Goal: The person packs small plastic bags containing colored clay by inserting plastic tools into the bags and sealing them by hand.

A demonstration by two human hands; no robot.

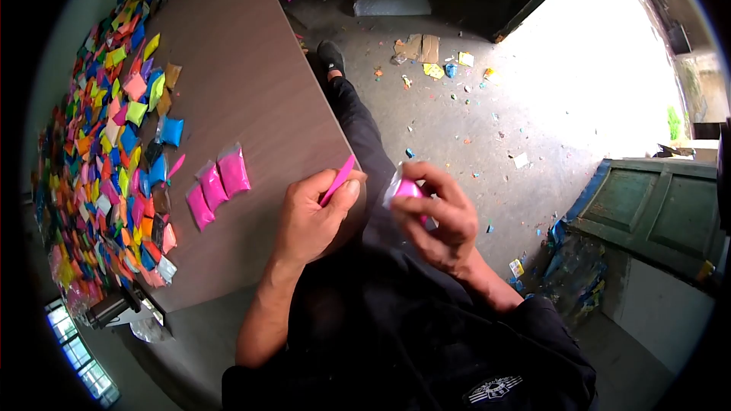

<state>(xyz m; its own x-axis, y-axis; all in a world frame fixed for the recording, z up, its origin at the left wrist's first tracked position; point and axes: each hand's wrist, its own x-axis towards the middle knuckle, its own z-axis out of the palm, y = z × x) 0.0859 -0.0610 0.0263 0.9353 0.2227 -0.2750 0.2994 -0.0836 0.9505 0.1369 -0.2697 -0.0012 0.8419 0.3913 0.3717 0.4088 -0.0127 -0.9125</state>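
My left hand (311,217) is closed on a slim pink plastic modelling knife (339,180), pinched between thumb and fingers at the table's edge. To its right, my right hand (443,222) grips a small clear packet of pink clay (408,190) with its fingers curled round it, just beyond the table edge. Part of that packet is hidden by the fingers. Left of my left hand, three pink clay packets (212,186) lie side by side on the brown table (228,53).
A large heap of many-coloured packets (114,144) covers the table's left side. A blue packet (170,132) and another pink plastic tool (177,165) lie at its edge. Scraps and cardboard (429,49) litter the floor. A green wooden cabinet (647,202) stands at right.
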